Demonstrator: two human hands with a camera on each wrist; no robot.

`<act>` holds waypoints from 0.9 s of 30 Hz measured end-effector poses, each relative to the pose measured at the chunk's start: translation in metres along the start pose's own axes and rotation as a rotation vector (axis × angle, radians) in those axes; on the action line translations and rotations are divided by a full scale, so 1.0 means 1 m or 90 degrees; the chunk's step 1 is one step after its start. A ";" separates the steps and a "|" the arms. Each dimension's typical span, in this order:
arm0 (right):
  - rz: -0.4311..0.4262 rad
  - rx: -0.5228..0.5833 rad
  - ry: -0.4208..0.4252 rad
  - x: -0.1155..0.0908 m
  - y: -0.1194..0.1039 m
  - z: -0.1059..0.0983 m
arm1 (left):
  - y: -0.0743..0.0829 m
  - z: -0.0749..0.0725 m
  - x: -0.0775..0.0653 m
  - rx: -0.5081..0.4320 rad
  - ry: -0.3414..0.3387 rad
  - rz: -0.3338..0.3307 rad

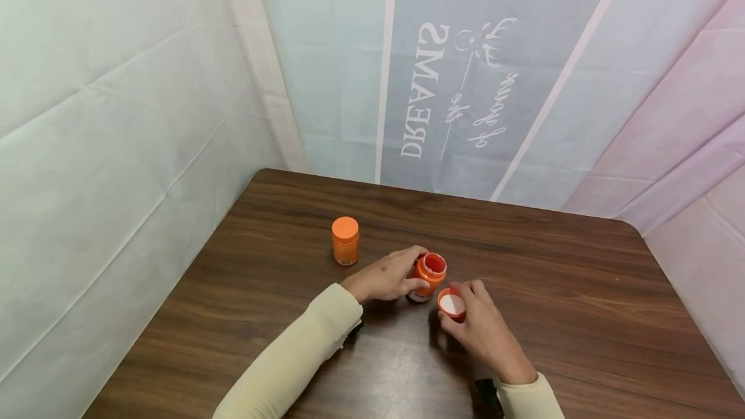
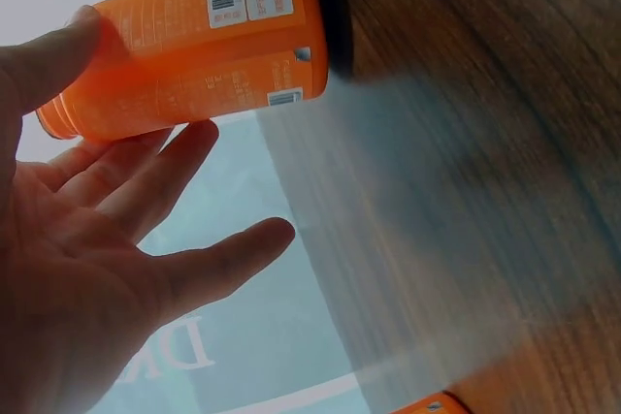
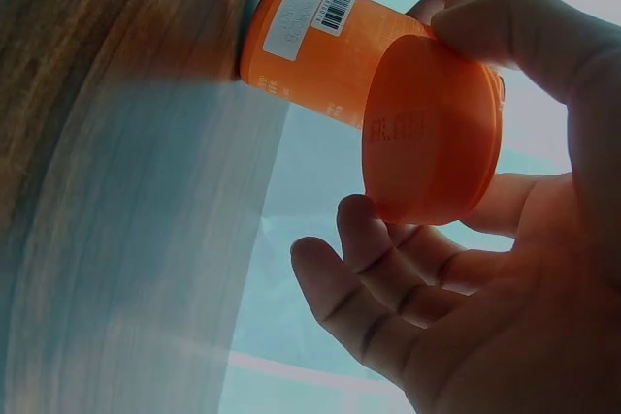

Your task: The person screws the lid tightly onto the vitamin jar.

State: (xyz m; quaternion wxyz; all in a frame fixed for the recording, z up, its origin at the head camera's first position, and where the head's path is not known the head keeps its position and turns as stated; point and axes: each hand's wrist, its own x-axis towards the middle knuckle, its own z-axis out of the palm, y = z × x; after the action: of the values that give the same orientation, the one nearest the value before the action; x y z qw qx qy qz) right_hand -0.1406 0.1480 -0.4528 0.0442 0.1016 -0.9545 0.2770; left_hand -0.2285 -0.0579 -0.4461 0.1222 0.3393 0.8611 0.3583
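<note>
My left hand (image 1: 387, 277) grips an orange bottle (image 1: 429, 280) between thumb and fingers. The bottle's mouth is uncovered, with a whitish rim. In the left wrist view, a barcode label shows on the bottle's side (image 2: 194, 55), near its base. Just right of the bottle, my right hand (image 1: 483, 325) pinches an orange screw cap (image 1: 451, 303) by its edge. The cap's white inner face points up, apart from the bottle. Raised lettering, too blurred to read, marks the cap's outer top (image 3: 427, 133) in the right wrist view.
A second orange bottle (image 1: 346, 242), with its cap on, stands upright to the left behind my left hand. The dark wooden table (image 1: 279, 335) has rounded far corners. Behind it hangs a pale curtain (image 1: 332, 70) with printed lettering, and more cloth hangs at both sides.
</note>
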 end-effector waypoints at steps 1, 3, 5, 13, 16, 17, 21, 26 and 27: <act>0.000 0.000 0.000 0.000 0.000 0.000 | 0.001 0.000 0.000 0.003 -0.001 -0.001; -0.005 -0.003 0.003 0.001 0.001 -0.001 | 0.002 -0.001 0.000 0.018 -0.004 0.000; -0.010 -0.004 0.011 0.002 0.001 -0.003 | 0.003 -0.002 0.000 0.040 -0.006 0.001; -0.018 0.003 0.054 0.006 0.002 -0.010 | 0.010 -0.006 -0.001 0.108 -0.022 0.005; -0.025 0.005 0.073 0.008 0.002 -0.012 | 0.012 -0.006 0.000 0.120 -0.024 0.008; -0.029 0.004 0.079 0.008 0.002 -0.013 | 0.013 -0.006 0.000 0.124 -0.024 0.009; -0.037 0.005 0.092 0.009 0.003 -0.015 | 0.015 -0.006 0.001 0.130 -0.026 0.014; -0.033 0.006 0.094 0.010 0.002 -0.019 | 0.016 -0.005 0.002 0.133 -0.026 0.022; -0.031 0.007 0.094 0.010 0.002 -0.019 | 0.017 -0.005 0.002 0.133 -0.026 0.023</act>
State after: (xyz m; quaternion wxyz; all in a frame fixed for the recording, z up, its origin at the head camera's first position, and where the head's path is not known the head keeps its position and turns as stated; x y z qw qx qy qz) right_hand -0.1505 0.1583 -0.4363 0.1208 0.1045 -0.9443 0.2876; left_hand -0.2244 -0.0509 -0.4306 0.0969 0.3727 0.8850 0.2619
